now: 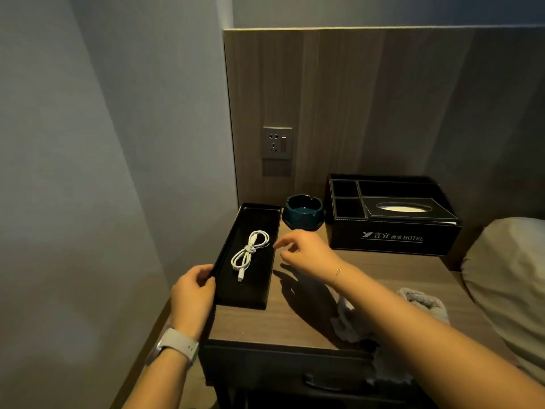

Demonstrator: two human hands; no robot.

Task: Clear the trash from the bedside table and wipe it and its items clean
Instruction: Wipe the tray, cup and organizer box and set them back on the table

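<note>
1. The left hand [193,293] grips the near left corner of the black tray [236,299], fingers curled over its rim. The tray lies along the left edge of the bedside table [295,320].
2. The right hand [306,250] hovers just right of the tray's long edge, holding nothing. Its fingers are loosely bent with thumb and forefinger a little apart, pointing toward the coiled white cable [250,253] that lies in the middle of the tray.
3. The step in hand looks like lifting the cable out so the tray can be wiped. To do it well, pinch the cable at its knotted middle, so both loops come up together and the plug ends do not drag.
4. Keep the left hand steady on the corner so the tray does not slide off the table edge.
5. The grey cloth [424,305] lies at the near right of the table, partly under the right forearm and within easy reach.
6. The dark ashtray [303,212] stands just beyond the tray at the far side, and the black tissue box organiser [392,231] stands to its right; both presumably need wiping too.
</note>
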